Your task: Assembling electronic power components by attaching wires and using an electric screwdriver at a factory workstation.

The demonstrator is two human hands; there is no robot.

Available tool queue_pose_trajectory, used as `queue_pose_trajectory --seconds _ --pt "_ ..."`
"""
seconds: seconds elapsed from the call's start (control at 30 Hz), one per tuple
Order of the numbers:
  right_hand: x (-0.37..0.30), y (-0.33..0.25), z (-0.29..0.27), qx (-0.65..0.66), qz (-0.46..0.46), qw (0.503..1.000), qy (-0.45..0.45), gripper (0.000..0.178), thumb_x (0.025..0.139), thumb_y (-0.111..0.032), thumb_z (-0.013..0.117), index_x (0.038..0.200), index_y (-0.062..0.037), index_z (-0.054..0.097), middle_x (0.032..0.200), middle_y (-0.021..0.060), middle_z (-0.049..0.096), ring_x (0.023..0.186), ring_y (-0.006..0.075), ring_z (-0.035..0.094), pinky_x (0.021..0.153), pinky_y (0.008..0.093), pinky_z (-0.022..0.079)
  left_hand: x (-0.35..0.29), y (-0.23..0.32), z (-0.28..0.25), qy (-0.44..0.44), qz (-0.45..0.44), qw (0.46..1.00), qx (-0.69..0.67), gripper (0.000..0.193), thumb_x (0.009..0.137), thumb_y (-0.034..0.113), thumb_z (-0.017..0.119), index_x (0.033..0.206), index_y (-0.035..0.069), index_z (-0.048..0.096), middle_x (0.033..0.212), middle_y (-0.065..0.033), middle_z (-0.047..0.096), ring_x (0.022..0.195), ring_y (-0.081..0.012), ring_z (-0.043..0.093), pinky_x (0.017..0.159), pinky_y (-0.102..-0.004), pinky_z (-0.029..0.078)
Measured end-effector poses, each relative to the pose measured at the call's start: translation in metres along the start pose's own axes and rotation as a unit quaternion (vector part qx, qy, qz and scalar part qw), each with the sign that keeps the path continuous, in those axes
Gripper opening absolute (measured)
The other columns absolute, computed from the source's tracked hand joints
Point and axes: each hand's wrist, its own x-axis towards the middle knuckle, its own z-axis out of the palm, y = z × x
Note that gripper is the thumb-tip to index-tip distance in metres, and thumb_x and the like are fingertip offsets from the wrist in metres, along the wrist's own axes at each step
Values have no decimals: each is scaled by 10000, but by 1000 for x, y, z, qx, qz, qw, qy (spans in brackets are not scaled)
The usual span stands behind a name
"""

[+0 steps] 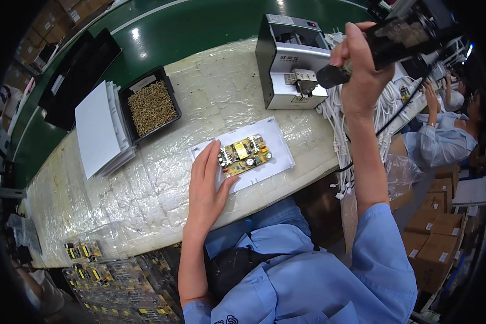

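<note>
A circuit board (247, 155) with a yellow-topped transformer and several capacitors lies on a white plastic panel (265, 128) at the table's front. My left hand (206, 181) rests at the board's left end, fingers stretched and thumb apart, steadying nothing in a closed grip. Raised at the upper right, my right hand (360, 70) is wrapped round a black hand-held tool (402, 38). Its exact kind is hard to make out, and its working tip does not show. Left of that hand stands a grey and black bench machine (294, 65) with a metal feed block, probably a screw feeder.
A black tray (125, 102) of small brass-coloured parts sits beside a stack of white panels (100, 129). White cables (337, 129) hang in bundles at the right. More circuit boards (113, 281) lie at lower left. Cartons (432, 232) and co-workers (440, 132) are farther right.
</note>
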Motion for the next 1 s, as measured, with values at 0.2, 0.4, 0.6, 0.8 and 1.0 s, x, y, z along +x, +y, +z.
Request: queue_pose_trajectory --seconds 0.2,0.4,0.6,0.8,1.0 --pt "-48 -37 21 104 137 984 -48 203 975 -154 546 1146 -57 495 669 -16 418 500 87 394 495 270 395 -10 -8 -9 1 -13 1000 -7 711 787 95 759 1426 47 451 1312 -197 558 1262 -379 490 1044 -448 414" --pt "-110 -59 60 124 225 956 -140 225 973 -135 515 1151 -45 410 641 -3 411 479 105 420 488 288 424 -17 -17 -12 8 -1 1000 -26 698 777 122 772 1405 41 477 1330 -187 556 1223 -362 515 1038 -425 412" --pt "-131 -52 79 81 224 955 -175 232 955 -82 525 1146 -36 401 626 34 436 486 132 447 508 302 433 -23 -25 -17 6 3 1000 -30 712 779 91 760 1420 50 452 1310 -185 557 1263 -380 486 1035 -445 420" --pt "-132 -53 87 66 226 955 -182 252 955 -113 532 1138 -44 373 624 28 419 483 131 444 499 300 435 -24 -34 -18 2 10 1000 -27 722 782 90 757 1427 35 438 1334 -181 540 1280 -379 471 1040 -447 421" --pt "-135 -41 91 52 224 951 -204 230 948 -93 524 1114 -44 373 625 37 422 482 131 444 493 300 440 -21 -40 -17 3 7 999 -36 728 787 94 752 1436 35 428 1335 -183 539 1284 -377 469 1044 -443 421"
